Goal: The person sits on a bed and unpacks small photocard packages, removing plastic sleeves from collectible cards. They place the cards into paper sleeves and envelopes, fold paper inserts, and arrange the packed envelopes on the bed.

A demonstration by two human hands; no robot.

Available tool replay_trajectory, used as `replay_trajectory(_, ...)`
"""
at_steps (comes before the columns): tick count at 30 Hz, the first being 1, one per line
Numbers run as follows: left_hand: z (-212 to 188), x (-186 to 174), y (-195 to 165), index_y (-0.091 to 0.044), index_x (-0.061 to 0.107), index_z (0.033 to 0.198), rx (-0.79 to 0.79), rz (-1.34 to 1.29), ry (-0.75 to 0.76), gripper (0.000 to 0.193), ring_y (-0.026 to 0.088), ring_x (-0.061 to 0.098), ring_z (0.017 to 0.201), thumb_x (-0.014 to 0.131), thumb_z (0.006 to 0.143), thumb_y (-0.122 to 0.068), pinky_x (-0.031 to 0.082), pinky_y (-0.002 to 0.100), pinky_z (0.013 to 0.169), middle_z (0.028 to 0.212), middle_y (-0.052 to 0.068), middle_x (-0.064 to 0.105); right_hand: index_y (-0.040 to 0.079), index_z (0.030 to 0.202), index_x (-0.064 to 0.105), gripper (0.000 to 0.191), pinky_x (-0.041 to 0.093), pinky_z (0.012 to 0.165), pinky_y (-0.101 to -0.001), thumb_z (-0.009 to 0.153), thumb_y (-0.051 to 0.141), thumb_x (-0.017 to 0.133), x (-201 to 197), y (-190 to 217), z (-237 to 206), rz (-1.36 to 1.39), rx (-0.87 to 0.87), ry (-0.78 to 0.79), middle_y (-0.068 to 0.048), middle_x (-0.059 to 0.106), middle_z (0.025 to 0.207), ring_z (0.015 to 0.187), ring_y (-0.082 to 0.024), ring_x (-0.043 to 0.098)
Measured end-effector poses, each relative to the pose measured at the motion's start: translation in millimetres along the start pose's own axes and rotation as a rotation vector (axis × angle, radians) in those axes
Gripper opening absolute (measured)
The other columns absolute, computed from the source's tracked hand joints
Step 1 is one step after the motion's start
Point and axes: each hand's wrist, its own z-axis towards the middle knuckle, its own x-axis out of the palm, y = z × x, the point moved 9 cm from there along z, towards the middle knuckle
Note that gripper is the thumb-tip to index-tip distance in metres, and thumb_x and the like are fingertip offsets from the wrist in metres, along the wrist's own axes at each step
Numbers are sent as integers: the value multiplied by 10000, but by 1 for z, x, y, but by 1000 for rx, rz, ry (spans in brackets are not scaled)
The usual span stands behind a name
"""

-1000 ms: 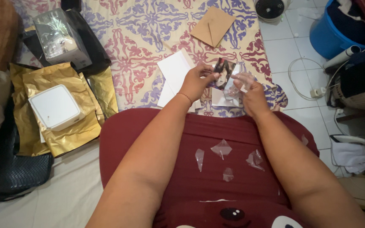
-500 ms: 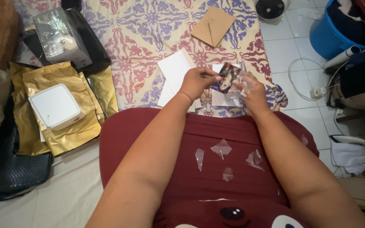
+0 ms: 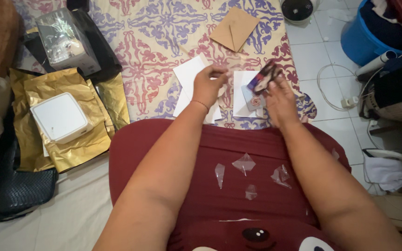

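Right hand (image 3: 280, 100): your fingers pinch a small dark card (image 3: 264, 78), held over the white sheets (image 3: 192, 76) on the patterned cloth (image 3: 159, 42).
Left hand (image 3: 209, 86): loosely curled, empty as far as shows, just left of the card.
Tip: grip the card by its edges and steady it with both hands.
Lap: clear film scraps (image 3: 244, 163) lie there; keep them off the sheets.

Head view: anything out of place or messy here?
Yes. Torn scraps of clear plastic film lie scattered on the maroon cloth across the person's lap, like peeled wrapping left loose. The gold foil wrapping under the white box at left is crumpled. Nothing looks spilled or broken.
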Motion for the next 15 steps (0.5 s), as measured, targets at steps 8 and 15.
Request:
replay_trajectory(8, -14, 44, 18, -14, 749, 1115, -33, 32, 301, 303, 161, 694, 926, 750, 888, -214, 557, 295, 807, 1030, 105, 773, 62, 1068, 587, 47, 576, 857, -308, 1039, 57, 623, 17, -8, -12, -86, 28, 61, -80, 687, 1053, 951, -164, 686)
replay_trajectory(15, -14, 50, 28, -13, 558, 1412, -129, 41, 275, 745, 271, 627, 1250, 743, 906, -528, 524, 359, 1002, 1354, 215, 634, 67, 1049, 573, 73, 573, 837, -275, 1029, 38, 637, 13, -3, -11, -98, 10, 9, -56, 679, 1020, 923, -139, 681)
